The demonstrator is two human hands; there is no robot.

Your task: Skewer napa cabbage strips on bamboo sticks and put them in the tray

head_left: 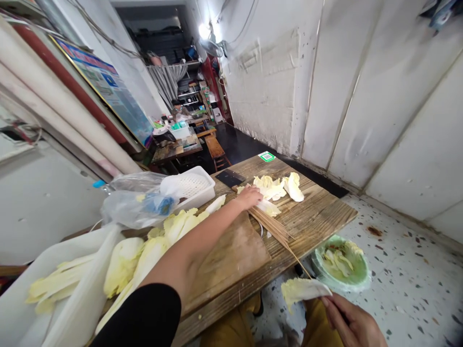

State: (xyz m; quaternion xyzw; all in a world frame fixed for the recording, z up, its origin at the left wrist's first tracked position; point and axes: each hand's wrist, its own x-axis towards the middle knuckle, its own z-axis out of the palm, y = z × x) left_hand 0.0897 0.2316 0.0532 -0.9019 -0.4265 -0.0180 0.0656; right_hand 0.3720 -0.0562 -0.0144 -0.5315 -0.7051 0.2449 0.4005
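My right hand (352, 318) pinches the thick end of a pale napa cabbage leaf (304, 290) low in front of me, off the table's edge. A thin wooden skewer (299, 262) runs from that leaf up toward a bundle of skewers (271, 225) on the table. My left hand (250, 197) reaches across the table, its fingers closed at a cabbage leaf (268, 208) beside the bundle; the fingertips are partly hidden. More loose leaves (269, 187) lie just beyond it. A dark-bladed cleaver (230, 178) rests behind that hand.
Under my left arm is a cutting board (231, 255), with cabbage pieces (181, 224) along its left side. A white tub (87, 270) holds leaves at the left. A white basket (197, 185) and plastic bags (139, 202) stand behind. A green-lined bin (340, 265) is on the floor. A person (179, 111) sits far back.
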